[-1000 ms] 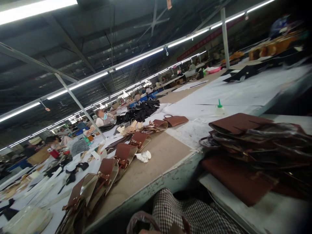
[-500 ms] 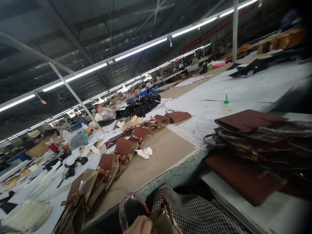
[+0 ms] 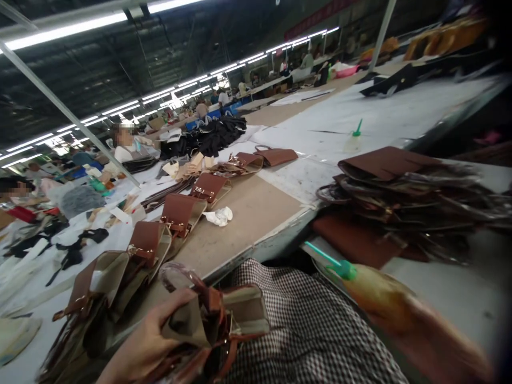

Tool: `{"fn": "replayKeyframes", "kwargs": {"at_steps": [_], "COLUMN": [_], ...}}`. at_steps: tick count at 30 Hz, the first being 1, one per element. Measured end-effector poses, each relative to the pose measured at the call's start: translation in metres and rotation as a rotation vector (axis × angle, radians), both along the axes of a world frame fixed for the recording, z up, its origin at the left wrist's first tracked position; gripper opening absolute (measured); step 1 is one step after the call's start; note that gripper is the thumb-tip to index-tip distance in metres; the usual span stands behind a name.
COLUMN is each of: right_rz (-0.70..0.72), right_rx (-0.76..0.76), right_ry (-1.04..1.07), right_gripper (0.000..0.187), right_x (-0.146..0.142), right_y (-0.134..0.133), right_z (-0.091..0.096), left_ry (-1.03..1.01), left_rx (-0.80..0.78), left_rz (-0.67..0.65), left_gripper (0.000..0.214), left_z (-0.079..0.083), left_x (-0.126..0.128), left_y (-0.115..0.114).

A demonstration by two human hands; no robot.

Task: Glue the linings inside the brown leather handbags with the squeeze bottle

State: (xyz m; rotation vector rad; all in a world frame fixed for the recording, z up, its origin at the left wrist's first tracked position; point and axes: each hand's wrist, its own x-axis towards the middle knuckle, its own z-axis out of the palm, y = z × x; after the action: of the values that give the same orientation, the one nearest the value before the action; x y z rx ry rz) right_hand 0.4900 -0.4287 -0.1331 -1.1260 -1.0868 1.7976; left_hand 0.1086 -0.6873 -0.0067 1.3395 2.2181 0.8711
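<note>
My left hand [image 3: 140,346] gripped the open bag [image 3: 224,320] near my lap; my right hand [image 3: 432,341] (blurry) held the bottle [image 3: 372,290] on its right. Gluing looked due; I think its tip [image 3: 320,254] had to reach the bag.

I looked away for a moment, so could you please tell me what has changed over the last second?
The left hand has come up into view gripping a brown bag. The right hand has swung in from the right holding a green-nozzled bottle. The row of bags, white rag and bag stack lie unchanged.
</note>
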Motion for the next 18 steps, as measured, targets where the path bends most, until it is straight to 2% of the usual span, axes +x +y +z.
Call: {"fn": "replayKeyframes", "kwargs": {"at_steps": [2,4,6,8,11,14,18], "right_rz": [-0.051,-0.122,-0.148,-0.151,-0.085,0.082,0.112], "right_rx": [-0.171,-0.270,-0.345,-0.443,-0.575,-0.596,-0.496], "right_ry": [0.106,0.080,0.056,0.060,0.071,0.113,0.126], "right_gripper": [0.055,0.050,0.049,0.050,0.056,0.065,0.066], "right_x": [-0.010,-0.020,-0.027,-0.029,-0.025,-0.018,-0.011], "right_y": [-0.005,-0.013,-0.021,-0.027,-0.033,-0.033,-0.029], "right_z": [0.010,0.016,0.017,0.014,0.005,-0.001,-0.004], "left_ry": [-0.038,-0.112,-0.162,-0.150,-0.111,-0.141,-0.137], "left_rx": [-0.037,-0.019,0.042,0.091,0.073,0.080,0.116], "left_rz": [-0.128,-0.194,-0.115,0.051,0.181,0.202,0.250], "left_gripper": [0.035,0.024,0.029,0.047,0.057,0.051,0.057], "left_z": [0.001,-0.011,-0.033,-0.057,-0.076,-0.074,-0.055], "left_x": [0.002,0.008,0.015,0.018,0.019,0.018,0.004], "left_y": [0.007,0.011,0.006,-0.004,-0.018,-0.020,-0.022]}}
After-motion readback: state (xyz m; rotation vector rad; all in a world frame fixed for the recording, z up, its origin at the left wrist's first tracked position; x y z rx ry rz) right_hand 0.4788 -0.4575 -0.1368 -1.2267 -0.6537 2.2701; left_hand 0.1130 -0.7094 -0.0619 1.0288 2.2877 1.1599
